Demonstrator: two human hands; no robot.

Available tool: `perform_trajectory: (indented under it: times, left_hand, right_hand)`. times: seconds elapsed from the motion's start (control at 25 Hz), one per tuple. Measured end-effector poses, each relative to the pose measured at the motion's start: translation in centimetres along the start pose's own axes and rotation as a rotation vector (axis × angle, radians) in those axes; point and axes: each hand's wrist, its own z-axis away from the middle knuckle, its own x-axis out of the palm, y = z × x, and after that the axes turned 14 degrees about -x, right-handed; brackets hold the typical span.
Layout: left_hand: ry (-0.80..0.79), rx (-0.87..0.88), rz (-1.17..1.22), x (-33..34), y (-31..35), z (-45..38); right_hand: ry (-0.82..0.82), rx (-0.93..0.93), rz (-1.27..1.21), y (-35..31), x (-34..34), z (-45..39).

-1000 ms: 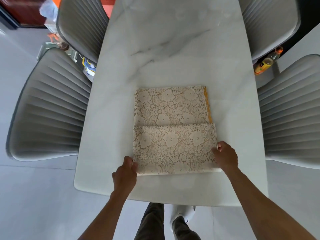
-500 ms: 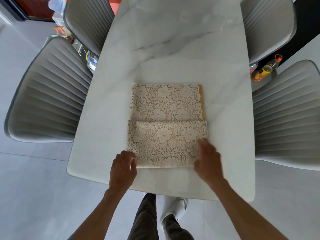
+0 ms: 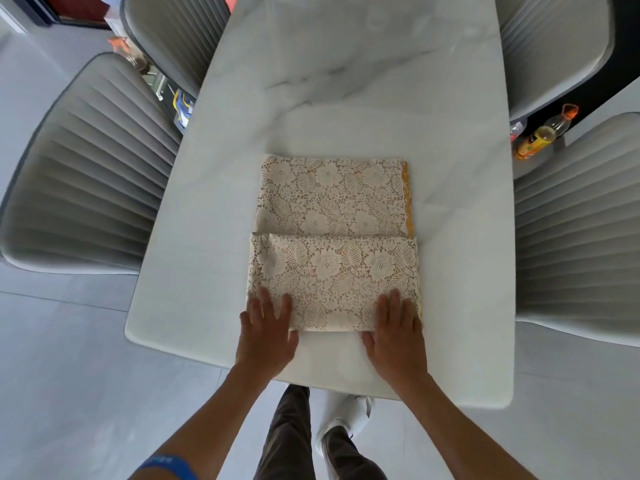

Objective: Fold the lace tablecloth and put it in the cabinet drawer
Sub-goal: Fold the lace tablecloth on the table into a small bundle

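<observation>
Four grey ribbed chairs are standing along the white marble table's (image 3: 346, 81) long edges: two at the left (image 3: 90, 174) (image 3: 176, 36) and two at the right (image 3: 578, 230) (image 3: 554, 39). A bottle of yellow liquid (image 3: 543, 135) is sitting on the floor between the right-hand chairs, near the table's right edge.

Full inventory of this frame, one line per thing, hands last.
lace tablecloth: 1, cream with yellow edge, folded on the table's near half
table: 1, white marble
chairs: 4, grey ribbed, two on each side
bottle: 1, clear with yellow liquid, orange cap, on the floor at right
floor: grey tiles
legs: dark trousers, white shoe
left hand: flat on cloth's near left corner
right hand: flat on near right corner
</observation>
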Motion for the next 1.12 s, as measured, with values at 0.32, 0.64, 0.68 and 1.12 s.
perform_trajectory:
  times: [0.32, 0.64, 0.68, 1.12]
  left_hand:
    - [-0.069, 0.027, -0.058, -4.2, -1.8, -1.8]
    - [-0.058, -0.021, 0.212, -9.6, -4.8, 3.9]
    - [-0.010, -0.032, 0.236, -10.9, -5.0, 2.7]
    - [-0.221, -0.210, 0.545, -11.8, -4.1, -17.9]
  right_hand:
    - [-0.043, -0.028, 0.011, 2.6, -4.1, 0.3]
    - [0.152, 0.056, -0.134, 2.4, -9.0, 5.9]
    - [0.207, 0.062, -0.125, 2.7, -10.2, 4.8]
    - [0.136, 0.272, -0.198, 7.2, -13.9, -14.4]
